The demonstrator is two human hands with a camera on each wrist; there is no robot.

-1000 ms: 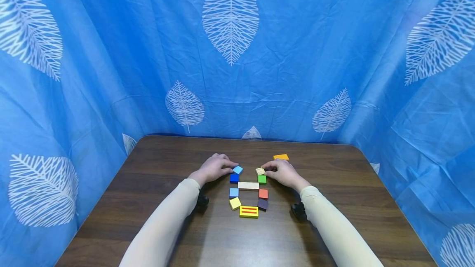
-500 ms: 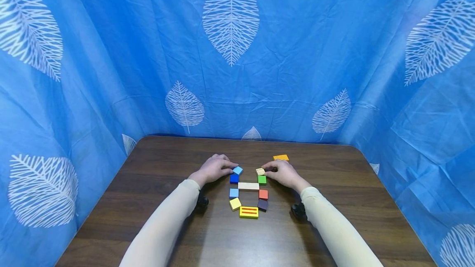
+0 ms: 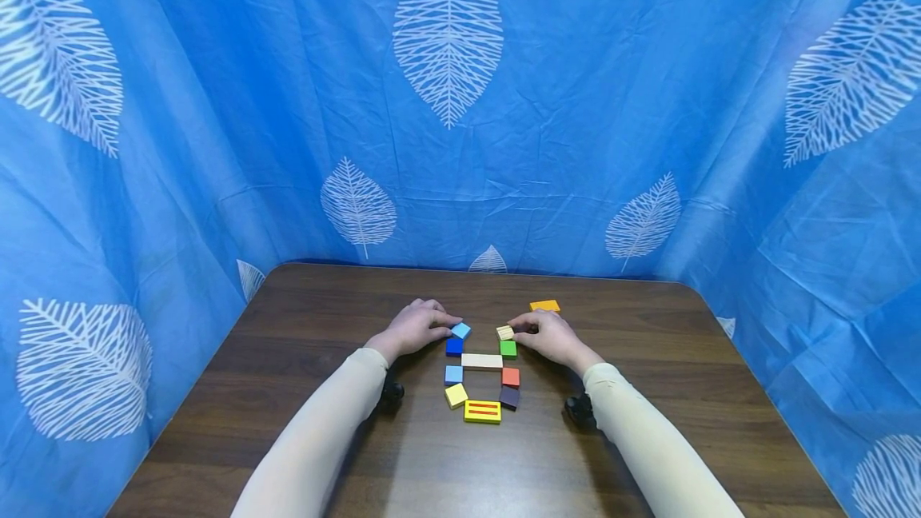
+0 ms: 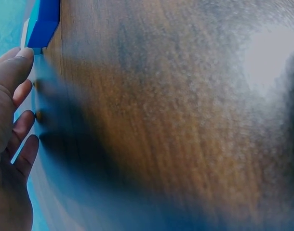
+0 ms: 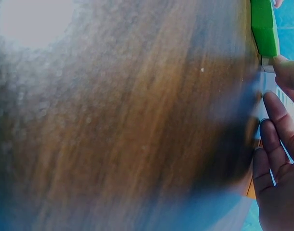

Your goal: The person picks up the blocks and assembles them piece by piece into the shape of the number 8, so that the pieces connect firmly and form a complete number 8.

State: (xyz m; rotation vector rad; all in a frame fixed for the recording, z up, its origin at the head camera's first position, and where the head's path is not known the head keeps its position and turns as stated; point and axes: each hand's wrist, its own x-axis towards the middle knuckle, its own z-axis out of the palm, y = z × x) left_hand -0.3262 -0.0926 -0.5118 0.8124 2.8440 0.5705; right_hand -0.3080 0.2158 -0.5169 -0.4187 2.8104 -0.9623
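Note:
My left hand [image 3: 413, 328] pinches a light blue block [image 3: 461, 330] at its left corner between thumb and forefinger. Just in front of that sits a dark blue block [image 3: 455, 348], which in the left wrist view hides most of what the fingertips touch. Across from it, a striped natural-wood block [image 3: 505, 333] is pinched by my right hand [image 3: 550, 336]. A green block [image 3: 508, 349] lies directly before that one and covers most of it in the right wrist view. Both held blocks are turned at an angle, low at the tabletop.
A long cream block [image 3: 482, 362] lies crosswise between the two columns. Nearer are a light blue block [image 3: 454, 375], a red block [image 3: 511, 376], a pale yellow block [image 3: 456, 396], a dark purple block [image 3: 509, 398] and a yellow red-striped block [image 3: 483, 412]. An orange block [image 3: 544, 305] lies behind my right hand.

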